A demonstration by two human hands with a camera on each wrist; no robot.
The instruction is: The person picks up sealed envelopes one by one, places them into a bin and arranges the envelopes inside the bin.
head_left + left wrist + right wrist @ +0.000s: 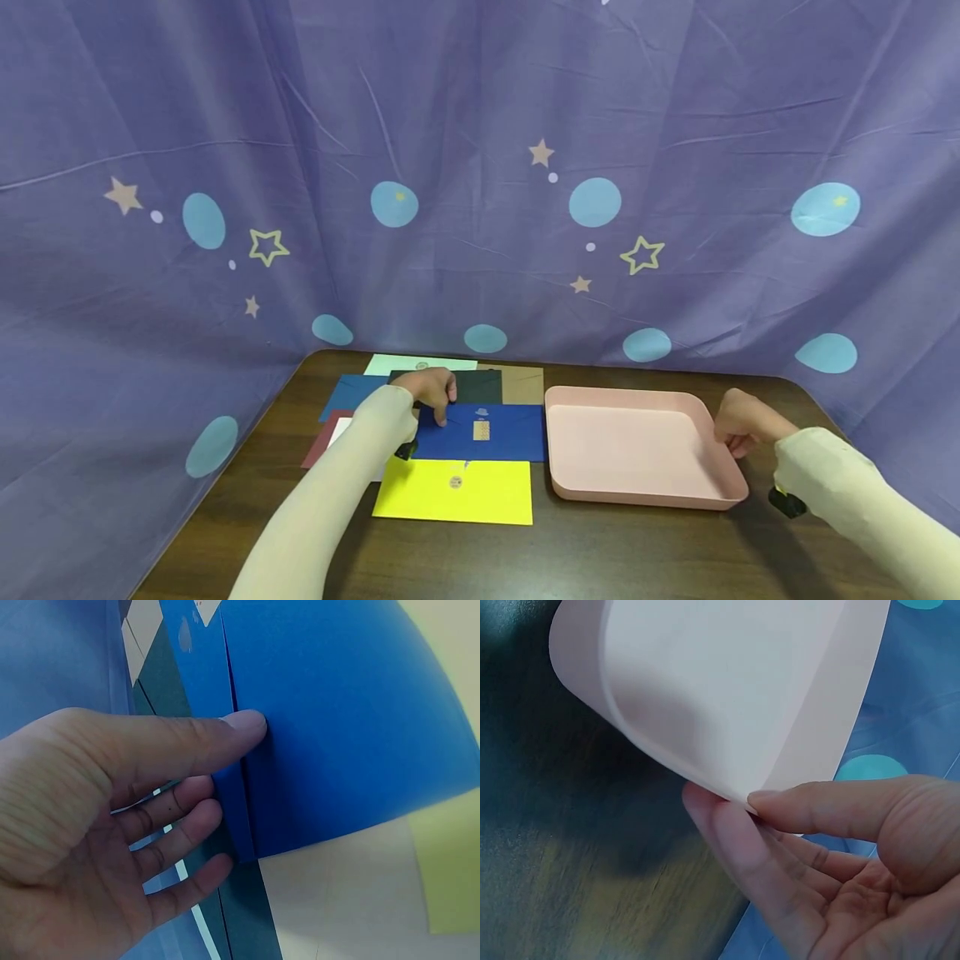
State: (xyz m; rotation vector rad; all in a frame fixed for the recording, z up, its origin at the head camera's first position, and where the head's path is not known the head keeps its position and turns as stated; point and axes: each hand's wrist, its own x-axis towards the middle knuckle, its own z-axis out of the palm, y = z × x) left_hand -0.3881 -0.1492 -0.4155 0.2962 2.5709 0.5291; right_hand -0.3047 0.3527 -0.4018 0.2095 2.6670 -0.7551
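Observation:
In the head view, my left hand (pixel 429 390) is over the left end of a dark blue envelope (pixel 513 433) that bears a small patterned sticker. The left wrist view shows the thumb (pixel 244 729) pressing on the blue envelope (pixel 352 727) near its flap edge, with the other fingers curled at its border; the index fingertip is hidden. At the right, my right hand (pixel 742 421) is at the right side of a shallow pink tray (pixel 630 450). Its thumb and fingers (pixel 739 840) pinch the tray's rim (pixel 660 759) in the right wrist view.
A yellow envelope (pixel 480 500) lies nearest the front. Behind the blue one are dark green (pixel 480 386), tan (pixel 522 383) and pale mint (pixel 390 363) envelopes. Further left lie a medium blue (pixel 348 396) and a red envelope (pixel 318 446). A patterned purple curtain (pixel 465 125) surrounds the wooden table (pixel 585 554).

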